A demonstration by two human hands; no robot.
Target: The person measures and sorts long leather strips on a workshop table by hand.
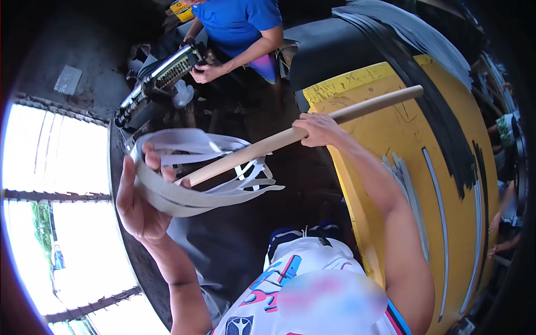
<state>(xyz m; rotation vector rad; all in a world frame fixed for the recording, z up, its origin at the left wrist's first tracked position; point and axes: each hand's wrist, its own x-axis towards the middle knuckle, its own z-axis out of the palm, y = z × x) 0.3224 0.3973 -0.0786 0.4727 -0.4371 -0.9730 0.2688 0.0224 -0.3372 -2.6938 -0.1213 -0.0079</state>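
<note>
My right hand (320, 129) is wrapped round a long, pale wooden stick (240, 160), near its middle. The stick slants from the upper right, over a yellow table, down to the lower left. Looped about its lower end hang several whitish flexible strips (201, 202), and their loose ends point right. At the left, my left hand (139, 204) has its fingers curled through the loops and closed on the strips, beside the stick's lower tip. The strips partly hide those fingers.
A yellow table (379, 134) on the right bears black strips (441, 128) and grey strips (435, 212). Bundled grey strips (407, 33) lie at its far end. Across from me, a person in a blue shirt (237, 25) handles a long metal machine part (162, 78). Bright window openings (56, 151) are at the left.
</note>
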